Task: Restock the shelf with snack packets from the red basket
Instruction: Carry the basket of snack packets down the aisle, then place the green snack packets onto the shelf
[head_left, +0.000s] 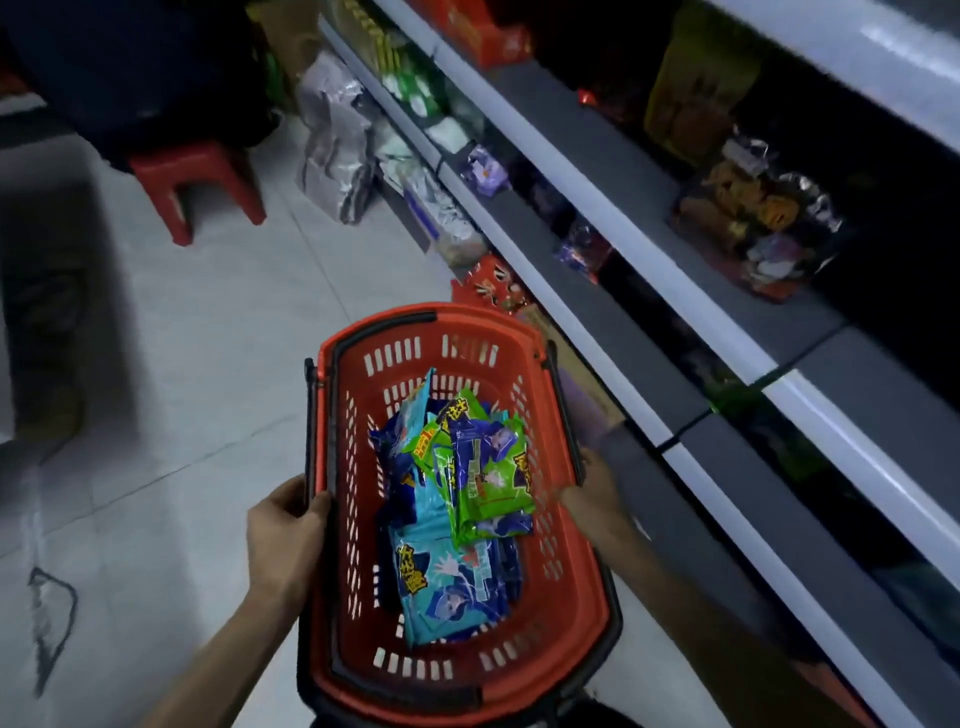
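The scene is taken by a single wide-angle camera worn on the head, pointed forward and steeply down. The red basket (483, 314) is framed close, at near centre just below the lens. The shelf (649, 322) is caught obliquely along the right, receding far toward the top; the floor (208, 338) is shown at left.

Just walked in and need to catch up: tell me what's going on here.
A person by a shop shelf holds a red basket with both hands: the left hand grips its left side, the right hand its right side. Blue and green snack packets lie inside the basket. Neither hand holds a packet yet.
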